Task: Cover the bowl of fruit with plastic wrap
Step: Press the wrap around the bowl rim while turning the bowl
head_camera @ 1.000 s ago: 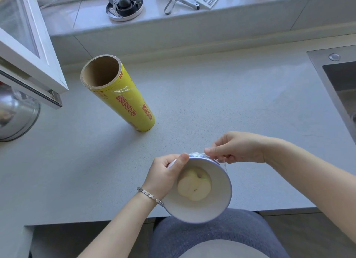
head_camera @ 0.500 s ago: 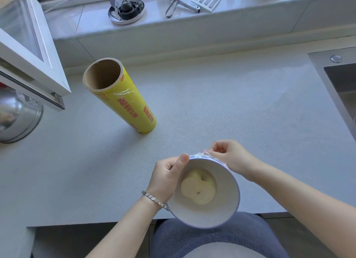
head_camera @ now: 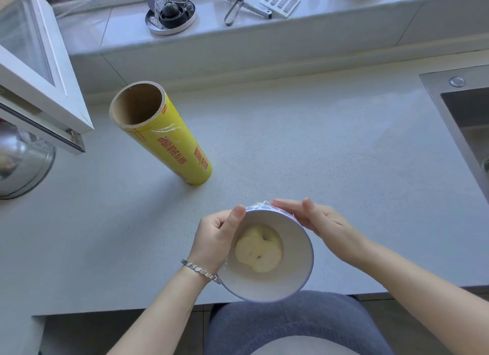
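A white bowl (head_camera: 288, 280) with a blue patterned outside sits tilted toward me at the counter's front edge. Pale apple pieces (head_camera: 258, 251) lie inside it. Clear plastic wrap (head_camera: 260, 204) stretches over the opening and bunches at the far rim. My left hand (head_camera: 214, 238) grips the bowl's left side, thumb along the rim. My right hand (head_camera: 317, 221) lies flat against the far right outer wall, fingers extended, pressing the wrap down. A yellow roll of plastic wrap (head_camera: 169, 140) stands upright on the counter, up and left of the bowl.
The grey counter (head_camera: 304, 148) ends just under the bowl. A steel sink (head_camera: 471, 121) is at the right edge. An open window frame (head_camera: 45, 90) overhangs a metal pot (head_camera: 21, 164) at left. The rear ledge holds a round metal dish (head_camera: 170, 13), tongs (head_camera: 238, 3) and a grater (head_camera: 280, 1).
My right hand went from pinching the wrap at the far rim to lying flat against the bowl's right side. The left hand kept its grip.
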